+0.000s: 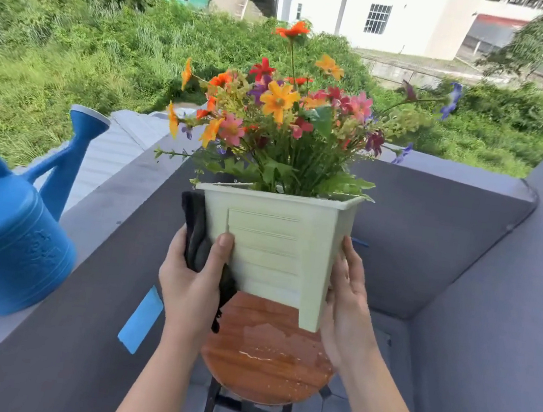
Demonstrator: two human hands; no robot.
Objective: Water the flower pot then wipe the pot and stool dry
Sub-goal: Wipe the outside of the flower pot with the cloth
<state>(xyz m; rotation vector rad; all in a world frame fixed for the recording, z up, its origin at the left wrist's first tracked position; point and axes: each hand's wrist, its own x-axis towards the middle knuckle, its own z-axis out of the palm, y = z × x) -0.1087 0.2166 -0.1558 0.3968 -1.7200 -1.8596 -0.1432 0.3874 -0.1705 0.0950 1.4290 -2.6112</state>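
Note:
A pale green square flower pot (271, 247) full of colourful flowers (275, 113) is lifted above the round wooden stool (263, 360). Its feet are off the seat and it tilts slightly. My left hand (193, 278) grips the pot's left side, with a black cloth (195, 237) pressed between palm and pot. My right hand (346, 305) holds the pot's right side. The stool's seat is wet, with puddles and drops of water on it.
A blue watering can (0, 232) stands on the grey balcony ledge (106, 218) at the left. A strip of blue tape (141, 320) is stuck on the wall's inner face. Grey walls enclose the corner at the back and right. Beyond the ledge is a drop to greenery.

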